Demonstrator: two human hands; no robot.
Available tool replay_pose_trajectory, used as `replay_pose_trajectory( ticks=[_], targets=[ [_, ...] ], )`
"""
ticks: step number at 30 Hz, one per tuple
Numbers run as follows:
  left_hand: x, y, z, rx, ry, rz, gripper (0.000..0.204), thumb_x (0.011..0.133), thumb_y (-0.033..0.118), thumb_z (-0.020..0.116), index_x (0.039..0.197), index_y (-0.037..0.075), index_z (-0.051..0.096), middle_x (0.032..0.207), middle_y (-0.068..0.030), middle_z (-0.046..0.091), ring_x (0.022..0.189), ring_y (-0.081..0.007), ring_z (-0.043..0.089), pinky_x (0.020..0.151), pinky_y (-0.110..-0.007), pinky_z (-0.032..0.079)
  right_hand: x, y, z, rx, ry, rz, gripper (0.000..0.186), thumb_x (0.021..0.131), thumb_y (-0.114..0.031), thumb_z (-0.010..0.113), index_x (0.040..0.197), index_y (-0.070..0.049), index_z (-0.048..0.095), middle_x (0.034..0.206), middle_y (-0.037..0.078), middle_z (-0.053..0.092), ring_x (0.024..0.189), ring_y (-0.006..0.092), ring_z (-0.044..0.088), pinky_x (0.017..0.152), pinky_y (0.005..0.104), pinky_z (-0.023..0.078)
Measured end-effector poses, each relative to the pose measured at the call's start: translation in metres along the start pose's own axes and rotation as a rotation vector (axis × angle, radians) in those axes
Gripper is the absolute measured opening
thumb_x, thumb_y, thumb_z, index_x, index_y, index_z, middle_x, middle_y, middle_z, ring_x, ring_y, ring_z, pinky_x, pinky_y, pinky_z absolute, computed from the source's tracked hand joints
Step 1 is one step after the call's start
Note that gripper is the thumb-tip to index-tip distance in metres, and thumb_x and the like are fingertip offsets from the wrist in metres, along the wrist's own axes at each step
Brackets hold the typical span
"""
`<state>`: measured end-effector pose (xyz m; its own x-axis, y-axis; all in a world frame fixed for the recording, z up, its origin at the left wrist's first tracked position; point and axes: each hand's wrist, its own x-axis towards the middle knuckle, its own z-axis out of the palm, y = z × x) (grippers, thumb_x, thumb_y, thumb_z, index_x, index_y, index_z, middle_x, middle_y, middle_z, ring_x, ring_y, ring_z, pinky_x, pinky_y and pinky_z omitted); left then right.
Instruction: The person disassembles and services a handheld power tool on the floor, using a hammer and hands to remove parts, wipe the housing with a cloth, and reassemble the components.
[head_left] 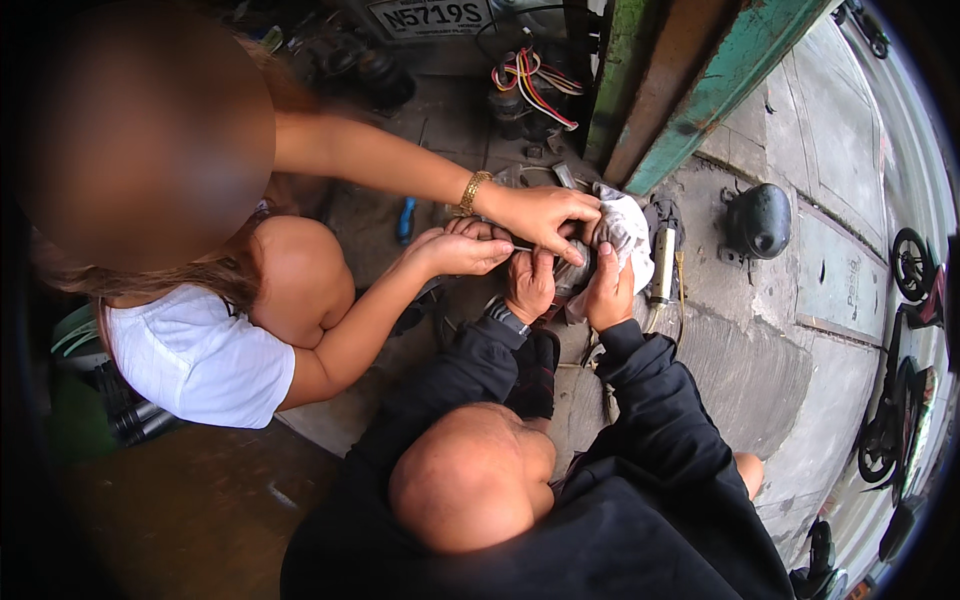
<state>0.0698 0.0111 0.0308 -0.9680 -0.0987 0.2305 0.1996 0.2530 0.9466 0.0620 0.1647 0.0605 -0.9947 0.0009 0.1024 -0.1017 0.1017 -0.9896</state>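
My left hand (528,288) is closed in a pinch near a thin piece that runs to the other person's fingers; what it pinches is too small to make out. My right hand (609,287) wraps around a white cloth (624,222), thumb on top. Between my hands sits a dull grey metal part (572,272), partly hidden by fingers. A co-worker at my left reaches in: one hand (548,217), with a gold band at its wrist, lies over the part and cloth. The co-worker's other hand (465,250) is palm up beside my left hand.
A black compressor (760,222) stands on the pavement at right. Near the green metal post (690,105) is another compressor with colored wires (530,85). A silver cylinder (662,265) lies right of the cloth, a blue-handled tool (406,219) left. Motorcycles (905,410) stand at far right.
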Motion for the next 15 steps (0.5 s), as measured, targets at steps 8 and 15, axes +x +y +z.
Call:
replay_pose_trajectory(
  ticks=[8, 15],
  targets=[
    [0.01, 0.034, 0.017, -0.04, 0.012, 0.13, 0.037, 0.105, 0.026, 0.042, 0.111, -0.001, 0.067, 0.105, -0.0194, 0.07, 0.095, -0.0348, 0.067, 0.082, -0.039, 0.051, 0.028, -0.08, -0.043, 0.724, -0.154, 1.038, 0.076, 0.102, -0.062, 0.034, 0.15, -0.003, 0.037, 0.138, 0.015, 0.055, 0.128, 0.025, 0.052, 0.11, 0.0355, 0.038],
    [0.011, 0.029, 0.024, 0.019, 0.015, 0.163, 0.036, 0.105, 0.025, 0.043, 0.112, -0.002, 0.067, 0.105, -0.0197, 0.07, 0.096, -0.0355, 0.067, 0.083, -0.039, 0.05, 0.009, -0.023, -0.011, 0.103, 0.19, 0.345, 0.064, 0.107, -0.046, 0.028, 0.119, 0.007, 0.061, 0.116, 0.02, 0.065, 0.112, 0.0301, 0.06, 0.097, 0.0373, 0.043]
  ],
)
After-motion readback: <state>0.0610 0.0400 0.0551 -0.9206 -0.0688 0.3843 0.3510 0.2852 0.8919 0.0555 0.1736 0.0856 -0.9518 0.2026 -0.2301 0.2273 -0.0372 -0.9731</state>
